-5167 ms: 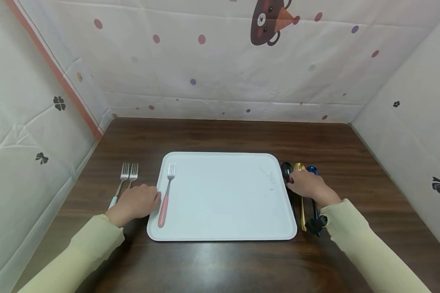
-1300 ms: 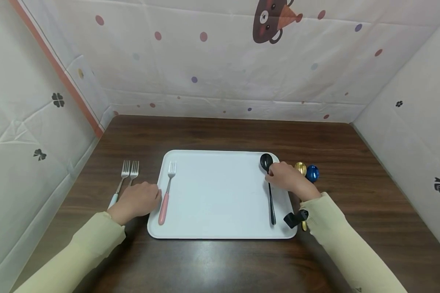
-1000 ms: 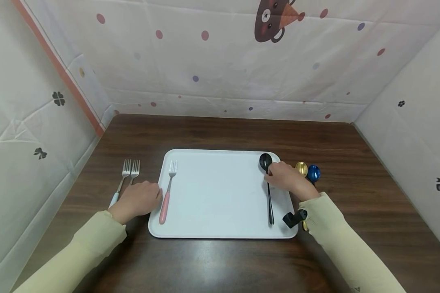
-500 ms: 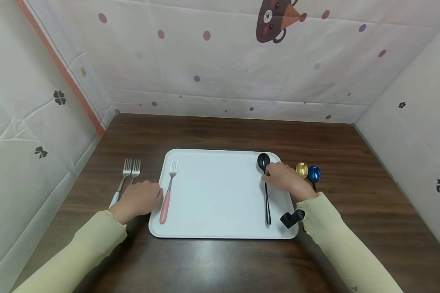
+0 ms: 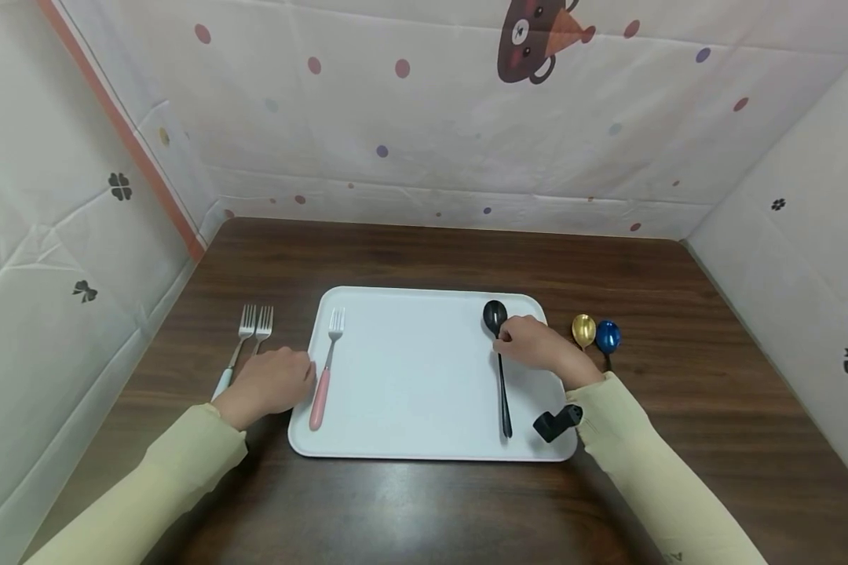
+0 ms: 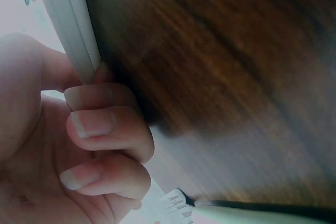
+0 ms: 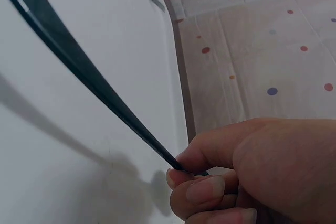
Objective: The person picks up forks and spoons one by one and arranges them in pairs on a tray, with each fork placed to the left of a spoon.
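My right hand [image 5: 537, 344] pinches a black spoon [image 5: 495, 315] by the neck, over the right part of a white tray [image 5: 417, 369]. In the right wrist view the spoon's dark handle [image 7: 100, 85] slants above the tray and casts a shadow on it. My left hand [image 5: 272, 380] grips the tray's left edge; the left wrist view has curled fingers [image 6: 100, 124] at the rim [image 6: 65, 9]. On the tray's left side lies a fork with a pink handle [image 5: 320, 396], tines away from me.
Two more forks, one with a pale handle [image 5: 222, 383], lie left of the tray, partly behind my left hand. Right of it are a gold spoon [image 5: 583, 330] and a blue spoon [image 5: 608, 337], their handles mostly hidden by my arm. Fabric walls [image 5: 424, 118] surround the table.
My right hand has carried the black spoon from beside the tray's right edge leftward over the tray, still drifting left recently. My left hand has stayed at the tray's edge.
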The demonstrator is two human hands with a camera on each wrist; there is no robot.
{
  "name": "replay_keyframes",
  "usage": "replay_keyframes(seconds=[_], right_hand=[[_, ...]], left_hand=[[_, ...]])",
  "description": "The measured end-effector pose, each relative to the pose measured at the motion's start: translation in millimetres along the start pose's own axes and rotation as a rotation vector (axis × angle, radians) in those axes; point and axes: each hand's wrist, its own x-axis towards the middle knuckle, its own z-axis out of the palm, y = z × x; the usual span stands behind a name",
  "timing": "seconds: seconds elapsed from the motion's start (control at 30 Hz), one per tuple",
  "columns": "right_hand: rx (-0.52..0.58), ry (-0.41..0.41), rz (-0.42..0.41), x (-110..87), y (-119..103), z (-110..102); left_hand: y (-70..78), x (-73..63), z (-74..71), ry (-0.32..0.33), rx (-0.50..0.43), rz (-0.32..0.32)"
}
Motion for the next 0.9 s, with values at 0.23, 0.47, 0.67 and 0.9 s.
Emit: replay_keyframes(seconds=[0.23, 0.47, 0.67, 0.9], right_hand=[[0.027, 0.009, -0.053, 1.7, -8, 3], [0.051, -0.003, -0.061, 5.6, -12, 7], [0.064, -0.016, -0.062, 7.8, -16, 9], [0.060, -0.028, -0.061, 10.6, -20, 12]], left_hand=[[0.0, 1.3, 0.2, -0.001, 0.003, -0.002], [-0.6, 1.5, 0.5, -0.011, 0.004, -0.013], [-2.1, 1.9, 0.5, -0.009, 0.008, -0.015], [-3.0, 2.5, 2.2, -0.001, -0.004, -0.003]])
